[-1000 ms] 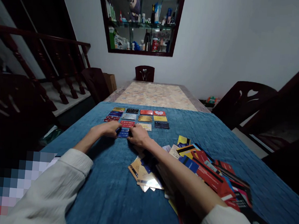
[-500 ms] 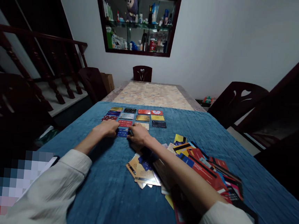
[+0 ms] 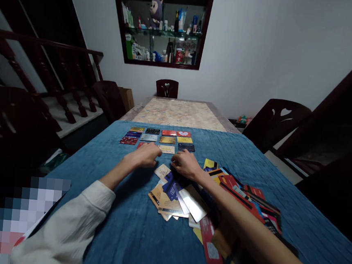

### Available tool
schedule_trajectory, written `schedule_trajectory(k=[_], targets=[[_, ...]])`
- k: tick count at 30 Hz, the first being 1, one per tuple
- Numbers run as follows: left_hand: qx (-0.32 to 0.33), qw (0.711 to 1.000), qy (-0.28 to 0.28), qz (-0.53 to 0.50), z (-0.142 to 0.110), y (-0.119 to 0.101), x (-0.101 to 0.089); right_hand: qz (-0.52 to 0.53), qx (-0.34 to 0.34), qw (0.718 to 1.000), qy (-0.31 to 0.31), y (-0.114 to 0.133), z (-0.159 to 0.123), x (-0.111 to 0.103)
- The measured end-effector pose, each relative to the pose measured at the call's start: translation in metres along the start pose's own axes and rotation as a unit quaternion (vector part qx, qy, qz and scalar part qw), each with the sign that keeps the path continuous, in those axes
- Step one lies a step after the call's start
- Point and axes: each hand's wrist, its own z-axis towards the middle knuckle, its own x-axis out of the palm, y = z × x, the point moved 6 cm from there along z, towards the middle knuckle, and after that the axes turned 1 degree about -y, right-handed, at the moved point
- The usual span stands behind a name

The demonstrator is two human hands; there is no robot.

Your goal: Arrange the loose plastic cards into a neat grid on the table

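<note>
Bank-type cards lie in rows on the blue cloth. My left hand (image 3: pixel 146 155) is over the near-left part, loosely bent with its fingertips apart, beside a cream card (image 3: pixel 166 149). It partly covers a red card (image 3: pixel 140 145); no card shows in its fingers. My right hand (image 3: pixel 186 164) hovers at the far edge of a loose heap, its fingers bent and somewhat apart, with no card visible in them. Under and near it are a pale patterned card (image 3: pixel 162 171), dark blue cards (image 3: pixel 171 187) and a shiny pale card (image 3: pixel 195 202). A dark card (image 3: pixel 186 147) is just beyond its fingers.
More overlapping cards, red ones (image 3: pixel 244 199) among them, spread beneath and beyond my right forearm. The blue cloth (image 3: pixel 117 233) covers the near part of the table. Chairs (image 3: pixel 280 120) stand around it, and a blurred-out device lies at lower left.
Both hands have shifted right, away from the blue card at the row's near end, which my left hand now hides. My right hand has come to the heap, uncovering the pale patterned card.
</note>
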Motion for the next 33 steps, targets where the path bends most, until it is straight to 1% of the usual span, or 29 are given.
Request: schedule_trajectory(k=[5, 7, 9, 12, 19, 26, 33], targets=[[0.088, 0.995, 0.034, 0.01, -0.001, -0.036, 0.01, 0.001, 0.007, 1.0, 0.012, -0.005, -0.025, 0.007], [0.097, 0.994, 0.054, 0.013, -0.003, -0.044, 0.012, 0.004, 0.002, 1.0, 0.013, -0.006, -0.031, 0.009], [0.095, 0.993, 0.068, 0.016, -0.005, -0.046, 0.014, 0.006, -0.005, 1.0, 0.012, -0.005, -0.035, 0.011], [0.096, 0.992, 0.078, 0.014, -0.006, -0.045, 0.017, 0.013, -0.016, 1.0, 0.014, -0.005, -0.036, 0.012], [0.079, 0.995, 0.067, 0.013, -0.003, -0.033, 0.02, 0.028, -0.031, 0.999, 0.027, -0.002, -0.038, 0.01], [0.091, 0.994, 0.059, 0.012, -0.005, -0.024, 0.018, 0.026, -0.025, 0.998, 0.045, -0.002, -0.039, 0.006], [0.088, 0.995, 0.043, 0.01, 0.001, -0.019, 0.022, 0.018, -0.024, 0.999, 0.042, -0.001, -0.04, 0.002]])
